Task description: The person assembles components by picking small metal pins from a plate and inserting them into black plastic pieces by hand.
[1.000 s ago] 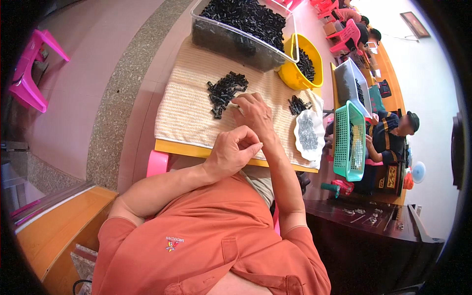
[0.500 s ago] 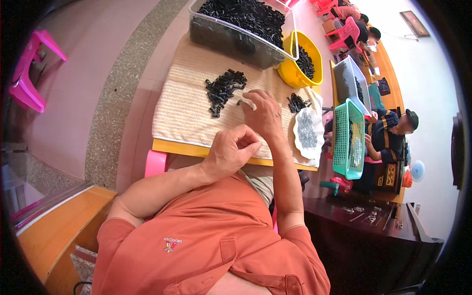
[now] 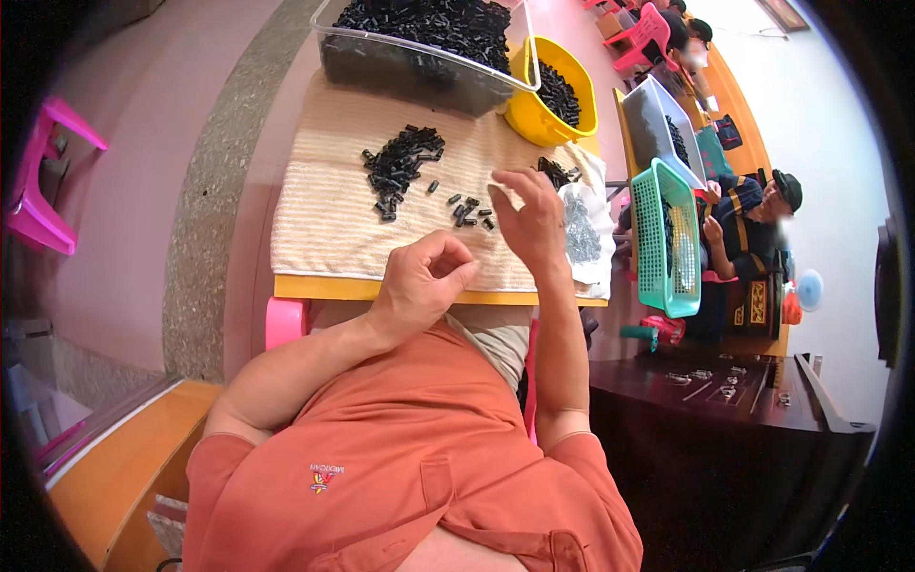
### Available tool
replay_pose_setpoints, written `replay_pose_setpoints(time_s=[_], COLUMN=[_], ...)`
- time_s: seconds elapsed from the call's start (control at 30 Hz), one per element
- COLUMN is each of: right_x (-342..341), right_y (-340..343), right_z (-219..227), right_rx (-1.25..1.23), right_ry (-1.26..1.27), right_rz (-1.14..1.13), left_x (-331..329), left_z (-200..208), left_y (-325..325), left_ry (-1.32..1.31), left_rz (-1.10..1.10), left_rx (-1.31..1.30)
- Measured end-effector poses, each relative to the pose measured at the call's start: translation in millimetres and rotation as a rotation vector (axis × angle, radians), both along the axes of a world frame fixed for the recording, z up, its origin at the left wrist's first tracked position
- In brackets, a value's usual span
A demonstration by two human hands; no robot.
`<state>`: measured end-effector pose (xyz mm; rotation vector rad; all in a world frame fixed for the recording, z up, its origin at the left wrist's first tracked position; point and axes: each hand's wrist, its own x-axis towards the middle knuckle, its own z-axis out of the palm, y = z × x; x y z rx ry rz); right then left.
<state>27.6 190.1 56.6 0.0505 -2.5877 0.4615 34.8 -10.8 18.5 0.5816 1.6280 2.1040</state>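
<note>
My left hand (image 3: pixel 422 286) is curled just above the table's front edge, thumb and forefinger closed together. Whatever it may hold is hidden. Over the striped towel, my right hand (image 3: pixel 534 217) has its thumb and forefinger drawn together, with nothing nameable showing at the tips. Several loose short black tubular pieces (image 3: pixel 464 212) lie between the hands and a larger heap of such pieces (image 3: pixel 396 170). A smaller black pile (image 3: pixel 558 173) is just beyond my right hand. Beside its wrist, small shiny silvery parts (image 3: pixel 581 232) rest on a white scalloped sheet (image 3: pixel 596 272).
At the far edge stand a clear plastic bin (image 3: pixel 419 62) and a yellow tub (image 3: pixel 538 119), both holding black pieces. A green basket (image 3: pixel 658 300) and grey bin (image 3: pixel 648 119) stand on the right, near a seated person (image 3: pixel 748 224). A pink stool (image 3: pixel 43 181) is at left.
My right hand has moved right across the towel, uncovering several loose black pieces. My left hand keeps its curled shape. The whole view has shifted slightly.
</note>
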Motion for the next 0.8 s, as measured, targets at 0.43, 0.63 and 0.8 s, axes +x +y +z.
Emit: replay_pose_setpoints(time_s=[0.43, 0.63, 0.8], right_x=[-4.9, -6.1, -5.4], right_y=[-27.4, -34.1, -30.2], right_z=[-21.6, -25.3, -32.1], right_rx=[0.184, 0.126, 0.109], right_ry=[-0.355, -0.381, -0.331], right_rz=[-0.127, -0.159, -0.115], left_x=[-0.7, -3.0, -5.4], left_z=[0.2, 0.2, -1.8], left_y=[0.4, -0.2, -0.3], left_ry=[-0.007, -0.051, -0.074], left_rz=[-0.024, -0.029, -0.028], left_rx=[-0.02, 0.002, 0.027])
